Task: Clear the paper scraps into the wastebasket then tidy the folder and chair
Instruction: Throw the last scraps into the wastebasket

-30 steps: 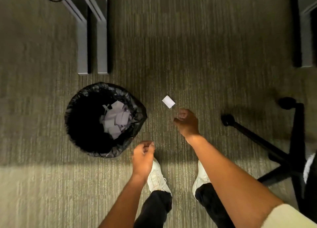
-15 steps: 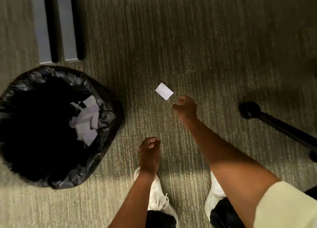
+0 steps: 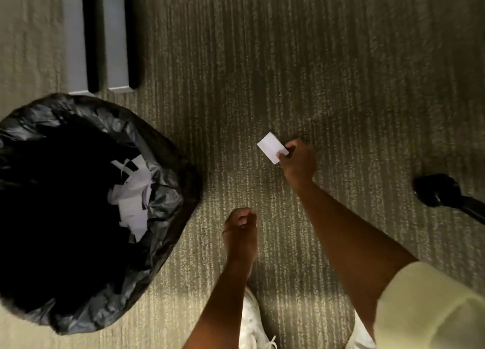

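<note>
Beside the wastebasket (image 3: 168, 149), right hand (image 3: 299, 162) pinches paper scrap (image 3: 270, 146); chair caster (image 3: 435, 191) nearby.

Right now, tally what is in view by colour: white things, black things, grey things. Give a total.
White: 3, the paper scrap pinched by the right hand, and two shoes.
Black: 2, the wastebasket liner and chair caster.
Grey: 2, desk legs.
Total: 7, leaving the binned scraps uncounted.

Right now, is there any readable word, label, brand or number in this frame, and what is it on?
None can be read.
Paper scrap pinched in the right hand: its visible face looks blank.
Scraps in the wastebasket: faint dark marks, too blurred to read.
White shoes: no legible branding.
</note>
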The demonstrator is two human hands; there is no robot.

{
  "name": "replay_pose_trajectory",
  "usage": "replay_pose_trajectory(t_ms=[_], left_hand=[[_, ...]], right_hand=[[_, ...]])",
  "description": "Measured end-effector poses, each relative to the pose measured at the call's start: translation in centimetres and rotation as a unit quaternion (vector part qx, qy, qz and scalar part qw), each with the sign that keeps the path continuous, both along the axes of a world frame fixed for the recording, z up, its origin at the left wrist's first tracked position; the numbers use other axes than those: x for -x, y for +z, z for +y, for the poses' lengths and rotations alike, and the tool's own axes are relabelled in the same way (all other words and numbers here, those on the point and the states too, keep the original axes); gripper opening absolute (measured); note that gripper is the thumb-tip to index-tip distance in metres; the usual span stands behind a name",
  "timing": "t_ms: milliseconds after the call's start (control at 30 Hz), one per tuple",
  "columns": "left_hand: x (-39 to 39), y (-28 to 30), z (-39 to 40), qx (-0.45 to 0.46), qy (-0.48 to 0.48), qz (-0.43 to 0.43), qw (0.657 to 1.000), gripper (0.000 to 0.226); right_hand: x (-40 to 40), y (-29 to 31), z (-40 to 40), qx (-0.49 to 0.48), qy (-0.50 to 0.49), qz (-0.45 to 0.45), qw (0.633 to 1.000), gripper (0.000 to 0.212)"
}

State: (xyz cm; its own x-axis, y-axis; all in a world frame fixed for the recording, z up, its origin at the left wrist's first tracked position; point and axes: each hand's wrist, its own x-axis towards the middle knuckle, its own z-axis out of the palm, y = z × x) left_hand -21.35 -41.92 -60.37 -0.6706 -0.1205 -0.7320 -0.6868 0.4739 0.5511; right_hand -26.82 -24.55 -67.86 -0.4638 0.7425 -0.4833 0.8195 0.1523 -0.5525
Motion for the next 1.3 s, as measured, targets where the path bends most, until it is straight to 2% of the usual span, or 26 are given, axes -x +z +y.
replay_pose_trajectory(t_ms=[100, 233, 367, 533, 633, 800, 900, 1000, 1167, 1300], left_hand=[[0.0, 0.1, -0.8, 0.003, -0.007, 0.008, 1.0, 0.009], [-0.8, 1.8, -1.3, 0.016, -0.01, 0.007, 1.0, 0.01], [-2.3, 6.0, -1.1, -0.014, -0.021, -0.003, 1.0, 0.011], [-3.6, 13.0, -0.8, -0.035, -0.013, -0.021, 0.999, 0.01], [-3.8, 17.8, -1.3, -0.059, -0.019, -0.028, 0.998, 0.015], [-3.0, 23.8, -3.3, -0.009, -0.054, -0.022, 0.998, 0.011], [-2.5, 27.7, -4.7, -0.007, -0.056, -0.009, 0.998, 0.012], [-2.0, 31.2, -6.3, -0.013, -0.055, -0.001, 0.998, 0.013], [-0.7, 35.3, -9.5, -0.008, -0.068, 0.017, 0.998, 0.01], [1.3, 36.9, -12.1, -0.007, -0.062, 0.028, 0.998, 0.013]], right_hand=[[0.1, 0.4, -0.5, 0.013, -0.02, 0.006, 1.0, 0.011], [-1.5, 3.1, -1.5, 0.048, -0.041, 0.026, 0.998, 0.011], [-3.7, 7.9, -2.4, 0.055, -0.085, 0.037, 0.994, 0.012], [-5.9, 15.1, -4.3, 0.096, -0.165, 0.104, 0.976, 0.014], [-6.7, 20.2, -5.6, 0.14, -0.214, 0.142, 0.956, 0.012], [-6.8, 28.0, -8.3, 0.217, -0.246, 0.206, 0.922, 0.019], [-6.2, 32.1, -9.8, 0.247, -0.255, 0.203, 0.913, 0.026], [-5.4, 35.9, -11.7, 0.312, -0.289, 0.204, 0.882, 0.029], [-2.6, 40.5, -16.1, 0.334, -0.24, 0.173, 0.895, 0.034], [-0.1, 42.3, -19.1, 0.351, -0.197, 0.17, 0.9, 0.022]])
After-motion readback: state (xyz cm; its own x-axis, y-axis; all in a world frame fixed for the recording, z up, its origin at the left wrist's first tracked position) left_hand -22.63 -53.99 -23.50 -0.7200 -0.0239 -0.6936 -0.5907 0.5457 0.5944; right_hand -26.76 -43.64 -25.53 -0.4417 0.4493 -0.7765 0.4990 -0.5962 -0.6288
